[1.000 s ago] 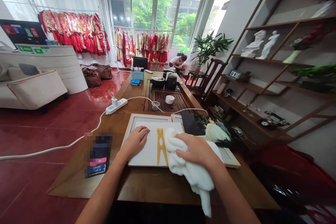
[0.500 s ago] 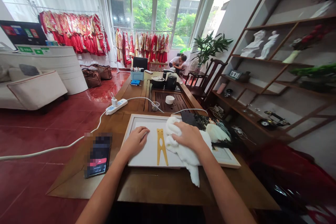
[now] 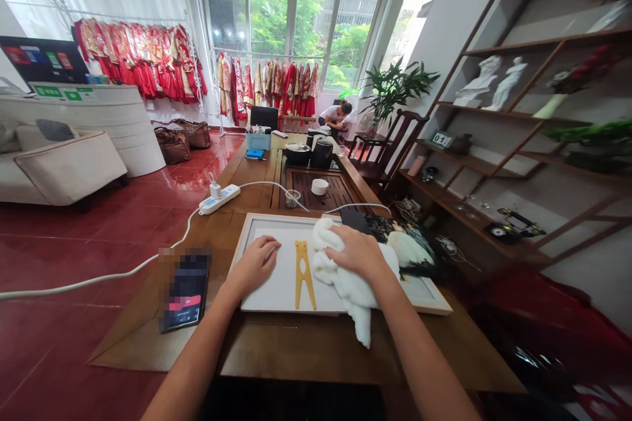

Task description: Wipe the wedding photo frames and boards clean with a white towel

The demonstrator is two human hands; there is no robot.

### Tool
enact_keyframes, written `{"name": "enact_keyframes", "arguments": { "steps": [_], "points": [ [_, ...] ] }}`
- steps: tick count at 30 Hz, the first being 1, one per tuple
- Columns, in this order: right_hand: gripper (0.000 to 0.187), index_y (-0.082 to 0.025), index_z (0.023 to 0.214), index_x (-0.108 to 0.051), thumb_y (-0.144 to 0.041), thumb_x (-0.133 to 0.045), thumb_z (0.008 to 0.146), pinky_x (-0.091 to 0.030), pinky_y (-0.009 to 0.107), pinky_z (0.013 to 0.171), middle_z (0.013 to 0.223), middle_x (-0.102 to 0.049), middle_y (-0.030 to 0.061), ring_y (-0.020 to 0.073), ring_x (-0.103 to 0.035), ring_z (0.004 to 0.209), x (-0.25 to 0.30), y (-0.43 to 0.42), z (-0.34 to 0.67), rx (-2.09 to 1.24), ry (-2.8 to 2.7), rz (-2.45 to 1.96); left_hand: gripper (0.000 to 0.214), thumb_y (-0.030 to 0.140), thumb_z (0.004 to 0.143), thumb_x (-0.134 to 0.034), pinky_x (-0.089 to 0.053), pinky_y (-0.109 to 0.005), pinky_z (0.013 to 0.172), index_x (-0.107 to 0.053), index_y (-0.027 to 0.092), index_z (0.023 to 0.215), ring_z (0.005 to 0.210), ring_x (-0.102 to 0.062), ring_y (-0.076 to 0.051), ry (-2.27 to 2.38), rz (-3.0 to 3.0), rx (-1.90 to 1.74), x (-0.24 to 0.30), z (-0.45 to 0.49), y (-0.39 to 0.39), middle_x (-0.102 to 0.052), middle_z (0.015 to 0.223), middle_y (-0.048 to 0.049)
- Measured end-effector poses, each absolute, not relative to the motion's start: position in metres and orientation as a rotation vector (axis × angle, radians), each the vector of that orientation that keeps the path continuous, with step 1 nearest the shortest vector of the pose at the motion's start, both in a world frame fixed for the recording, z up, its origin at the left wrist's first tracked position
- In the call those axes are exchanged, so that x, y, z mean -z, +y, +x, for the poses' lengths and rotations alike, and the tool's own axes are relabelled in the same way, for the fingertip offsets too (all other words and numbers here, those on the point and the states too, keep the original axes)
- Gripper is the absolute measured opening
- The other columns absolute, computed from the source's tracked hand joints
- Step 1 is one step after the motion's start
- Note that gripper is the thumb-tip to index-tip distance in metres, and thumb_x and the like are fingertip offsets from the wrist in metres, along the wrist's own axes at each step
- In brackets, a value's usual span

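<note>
A white towel (image 3: 353,286) lies bunched on the right part of a flat, light-framed panel (image 3: 281,296), one end hanging over the near edge. My right hand (image 3: 358,250) is closed over the towel and presses on it. On the panel's left side rests my left hand (image 3: 254,266), its fingers lying loosely on the white surface. Between both hands is a yellow, flat, two-legged piece (image 3: 303,276) with a cat-like head, touched by neither. Dark printed material (image 3: 365,227) sits behind the towel at the right, partly covered.
A phone (image 3: 185,293) lies left of the panel on the wooden table (image 3: 276,348). Beyond it are a power strip (image 3: 220,199) with a white cable, a tea tray (image 3: 340,191) and a white cup (image 3: 320,187). Another person (image 3: 336,117) bends over in the background.
The towel's hanging end has shifted slightly left and up, with my right hand moving a little on it. My left hand and the yellow piece stay practically where they were.
</note>
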State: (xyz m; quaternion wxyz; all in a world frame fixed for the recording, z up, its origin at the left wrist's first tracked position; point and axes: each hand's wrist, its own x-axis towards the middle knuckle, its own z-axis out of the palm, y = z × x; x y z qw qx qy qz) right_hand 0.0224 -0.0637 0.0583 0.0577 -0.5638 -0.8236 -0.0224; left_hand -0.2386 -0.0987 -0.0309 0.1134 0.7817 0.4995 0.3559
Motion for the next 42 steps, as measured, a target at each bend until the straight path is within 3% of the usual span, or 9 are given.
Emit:
{"name": "enact_keyframes", "arguments": {
  "steps": [14, 25, 30, 35, 42],
  "points": [
    [0.036, -0.025, 0.106, -0.057, -0.046, -0.055, 0.077, -0.037, 0.028, 0.070, 0.099, -0.064, 0.0037, 0.0213, -0.060, 0.087, -0.075, -0.098, -0.044, 0.042, -2.761, -1.215, 0.025, 0.024, 0.087, -0.049, -0.047, -0.040, 0.094, -0.060, 0.021, 0.108, 0.105, -0.057, -0.022, 1.580, 2.351, -1.081, 0.029, -0.246, -0.099, -0.058, 0.112, -0.0097],
    [0.033, -0.021, 0.105, -0.058, -0.042, -0.052, 0.080, -0.038, 0.030, 0.071, 0.101, -0.063, 0.0088, 0.0241, -0.059, 0.091, -0.075, -0.049, -0.028, 0.309, -2.694, -1.549, 0.023, 0.025, 0.088, -0.046, -0.046, -0.040, 0.093, -0.058, 0.023, 0.107, 0.104, -0.057, -0.022, 1.644, 2.388, -1.036, 0.030, -0.246, -0.098, -0.057, 0.110, -0.0082],
    [0.037, -0.023, 0.108, -0.058, -0.044, -0.053, 0.078, -0.036, 0.029, 0.072, 0.104, -0.062, 0.0062, 0.0223, -0.058, 0.092, -0.074, -0.064, -0.036, 0.106, -2.819, -1.292, 0.023, 0.025, 0.089, -0.045, -0.046, -0.039, 0.094, -0.057, 0.023, 0.107, 0.105, -0.056, -0.023, 1.647, 2.388, -1.015, 0.029, -0.246, -0.099, -0.056, 0.111, -0.0088],
    [0.032, -0.025, 0.100, -0.059, -0.045, -0.056, 0.075, -0.034, 0.027, 0.066, 0.096, -0.063, 0.0024, 0.0203, -0.059, 0.085, -0.075, -0.088, -0.043, -0.028, -2.978, -1.030, 0.023, 0.024, 0.088, -0.046, -0.046, -0.039, 0.093, -0.056, 0.022, 0.108, 0.105, -0.055, -0.023, 1.637, 2.384, -0.998, 0.028, -0.246, -0.098, -0.057, 0.112, -0.0093],
    [0.036, -0.024, 0.110, -0.057, -0.042, -0.052, 0.079, -0.035, 0.028, 0.069, 0.105, -0.062, 0.0059, 0.0214, -0.058, 0.091, -0.072, -0.061, -0.014, 0.172, -2.793, -1.360, 0.023, 0.024, 0.088, -0.046, -0.046, -0.039, 0.093, -0.058, 0.022, 0.107, 0.103, -0.056, -0.022, 1.624, 2.380, -1.045, 0.028, -0.246, -0.099, -0.057, 0.109, -0.0083]
  ]
}}
